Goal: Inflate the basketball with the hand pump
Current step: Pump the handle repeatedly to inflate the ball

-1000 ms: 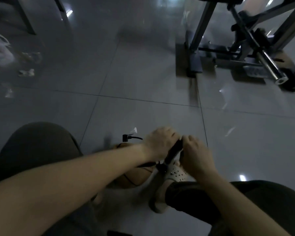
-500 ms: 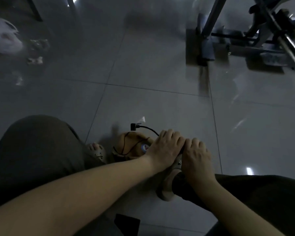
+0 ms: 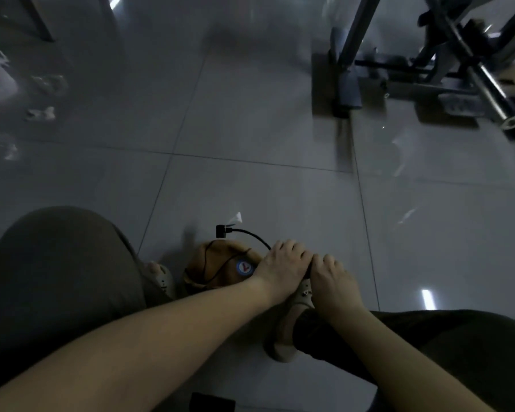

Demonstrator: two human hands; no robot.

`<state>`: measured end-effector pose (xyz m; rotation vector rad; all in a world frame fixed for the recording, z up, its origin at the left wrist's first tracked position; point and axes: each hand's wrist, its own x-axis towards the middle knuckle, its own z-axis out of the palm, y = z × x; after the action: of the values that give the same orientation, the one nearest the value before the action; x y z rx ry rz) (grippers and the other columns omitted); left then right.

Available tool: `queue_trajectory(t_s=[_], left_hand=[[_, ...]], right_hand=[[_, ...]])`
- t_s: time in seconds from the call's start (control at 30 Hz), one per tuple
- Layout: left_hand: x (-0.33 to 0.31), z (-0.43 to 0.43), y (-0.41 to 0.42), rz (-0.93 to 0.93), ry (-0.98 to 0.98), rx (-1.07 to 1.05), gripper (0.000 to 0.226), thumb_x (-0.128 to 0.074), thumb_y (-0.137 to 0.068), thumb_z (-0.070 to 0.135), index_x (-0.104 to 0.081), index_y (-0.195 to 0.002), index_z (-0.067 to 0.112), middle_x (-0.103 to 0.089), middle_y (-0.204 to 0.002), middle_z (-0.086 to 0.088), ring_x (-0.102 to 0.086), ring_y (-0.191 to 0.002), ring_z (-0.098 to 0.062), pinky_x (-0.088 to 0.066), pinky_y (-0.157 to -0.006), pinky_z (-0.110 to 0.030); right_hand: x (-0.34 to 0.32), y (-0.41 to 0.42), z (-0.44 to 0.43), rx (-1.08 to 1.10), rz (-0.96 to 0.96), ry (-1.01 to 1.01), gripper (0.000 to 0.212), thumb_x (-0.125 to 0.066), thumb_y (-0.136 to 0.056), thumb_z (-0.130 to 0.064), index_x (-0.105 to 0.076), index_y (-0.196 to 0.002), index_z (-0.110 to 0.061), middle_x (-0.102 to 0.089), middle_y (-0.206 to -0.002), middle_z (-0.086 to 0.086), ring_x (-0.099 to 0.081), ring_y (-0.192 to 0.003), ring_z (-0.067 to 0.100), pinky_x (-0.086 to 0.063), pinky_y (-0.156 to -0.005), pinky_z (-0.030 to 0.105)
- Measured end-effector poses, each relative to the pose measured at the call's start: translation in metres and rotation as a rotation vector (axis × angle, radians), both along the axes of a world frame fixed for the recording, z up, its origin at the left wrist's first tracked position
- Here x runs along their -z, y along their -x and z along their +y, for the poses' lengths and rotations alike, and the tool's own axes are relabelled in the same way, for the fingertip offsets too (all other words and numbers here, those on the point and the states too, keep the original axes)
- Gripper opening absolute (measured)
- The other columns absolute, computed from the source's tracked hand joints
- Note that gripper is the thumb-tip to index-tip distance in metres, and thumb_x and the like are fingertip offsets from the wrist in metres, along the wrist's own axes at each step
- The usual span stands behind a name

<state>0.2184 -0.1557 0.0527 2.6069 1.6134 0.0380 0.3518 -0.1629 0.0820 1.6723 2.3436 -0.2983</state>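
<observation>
A dim home gym: a metal weight bench frame (image 3: 446, 55) on glossy floor tiles (image 3: 250, 120).

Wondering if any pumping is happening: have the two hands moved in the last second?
Yes. The left hand and right hand have sunk toward the beige shoe under them, covering the black pump shaft that showed before.

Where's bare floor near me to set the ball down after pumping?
Widest bare floor lies straight ahead, between the paper scraps and the metal frame. The tile beside the right hand is bare too. Crowded: between the legs, where the basketball, hose, shoe, left hand and pump handle bunch together.
</observation>
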Motion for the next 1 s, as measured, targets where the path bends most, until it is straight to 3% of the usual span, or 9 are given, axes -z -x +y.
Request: queue_trajectory(t_s=[0.13,0.23,0.37,0.47,0.63,0.73,1.0], left_hand=[[-0.062,0.017,0.009,-0.189,-0.084,0.052,0.042,-0.019,-0.087,0.026,-0.056,-0.104,0.014,-0.057,-0.101,-0.007,-0.051,-0.090,-0.024,-0.039,-0.078,-0.034],[-0.119,0.036,0.011,-0.288,-0.253,0.047,0.033,-0.029,-0.088,0.026,-0.058,-0.096,0.013,-0.058,-0.093,-0.007,-0.052,-0.083,-0.024,-0.037,-0.074,-0.033],[-0.124,0.030,0.013,-0.306,-0.404,0.011,0.024,-0.036,-0.089,0.023,-0.057,-0.093,0.014,-0.058,-0.090,-0.007,-0.050,-0.082,-0.023,-0.042,-0.074,-0.035],[-0.076,0.010,0.008,-0.231,-0.326,-0.018,0.022,-0.031,-0.090,0.023,-0.052,-0.094,0.015,-0.054,-0.091,-0.008,-0.044,-0.081,-0.025,-0.041,-0.072,-0.038],[-0.016,-0.004,0.005,-0.160,-0.225,-0.063,0.007,-0.041,-0.090,0.021,-0.047,-0.092,0.016,-0.051,-0.090,-0.007,-0.043,-0.081,-0.025,-0.036,-0.069,-0.037],[0.010,-0.004,0.002,-0.109,-0.178,-0.072,0.007,-0.043,-0.090,0.019,-0.047,-0.095,0.015,-0.050,-0.091,-0.008,-0.043,-0.081,-0.025,-0.040,-0.068,-0.038],[0.016,0.001,-0.001,-0.019,0.013,-0.066,0.019,-0.039,-0.095,0.020,-0.051,-0.108,0.014,-0.053,-0.105,-0.009,-0.047,-0.091,-0.024,-0.045,-0.077,-0.036]], right_hand=[[-0.051,-0.004,0.012,0.024,0.020,-0.200,0.017,-0.050,-0.090,-0.017,-0.042,-0.105,-0.019,-0.050,-0.101,0.002,-0.048,-0.084,0.017,-0.041,-0.072,0.027],[-0.101,-0.003,0.028,0.011,0.074,-0.394,0.019,-0.031,-0.084,-0.023,-0.043,-0.098,-0.017,-0.046,-0.092,0.002,-0.046,-0.078,0.019,-0.045,-0.071,0.033],[-0.114,0.006,0.019,0.021,0.089,-0.556,0.015,-0.035,-0.084,-0.023,-0.044,-0.093,-0.016,-0.044,-0.087,0.003,-0.041,-0.074,0.018,-0.039,-0.066,0.032],[-0.069,0.007,0.001,0.037,0.069,-0.475,0.018,-0.037,-0.081,-0.015,-0.049,-0.094,-0.014,-0.046,-0.086,0.006,-0.041,-0.073,0.021,-0.041,-0.065,0.034],[-0.006,0.006,-0.012,0.053,0.073,-0.385,0.013,-0.039,-0.085,-0.013,-0.050,-0.091,-0.013,-0.047,-0.084,0.007,-0.040,-0.069,0.022,-0.042,-0.060,0.035],[0.016,0.005,-0.010,0.064,0.050,-0.300,0.008,-0.047,-0.085,-0.013,-0.051,-0.092,-0.014,-0.047,-0.085,0.006,-0.043,-0.071,0.022,-0.044,-0.062,0.035],[0.023,0.003,-0.001,0.043,0.019,-0.090,0.020,-0.045,-0.095,-0.020,-0.047,-0.114,-0.017,-0.048,-0.104,0.003,-0.043,-0.087,0.018,-0.042,-0.078,0.029]])
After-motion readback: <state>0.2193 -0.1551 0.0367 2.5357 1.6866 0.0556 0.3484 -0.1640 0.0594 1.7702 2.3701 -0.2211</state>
